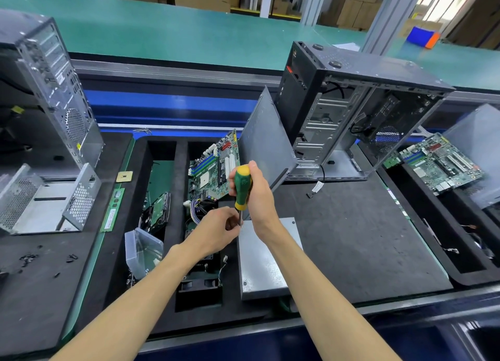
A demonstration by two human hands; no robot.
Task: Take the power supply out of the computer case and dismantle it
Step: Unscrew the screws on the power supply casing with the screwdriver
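On one flat grey metal power supply box (259, 260), the right hand (257, 195) grips one green-and-yellow-handled screwdriver (242, 187); the left hand (216, 231) pinches its shaft.

Green-and-yellow screwdriver handle (242, 186), plain grey power supply (266, 260), black mat (351, 233) — green motherboard (216, 166)

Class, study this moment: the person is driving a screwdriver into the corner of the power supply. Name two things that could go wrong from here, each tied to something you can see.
1. The left hand pinches right at the tip of the screwdriver; a slip could jab the fingers.
2. The power supply lies unclamped on the mat, beside the open tray slot; pressure from the right hand could shift it, and a freed screw may drop in there.
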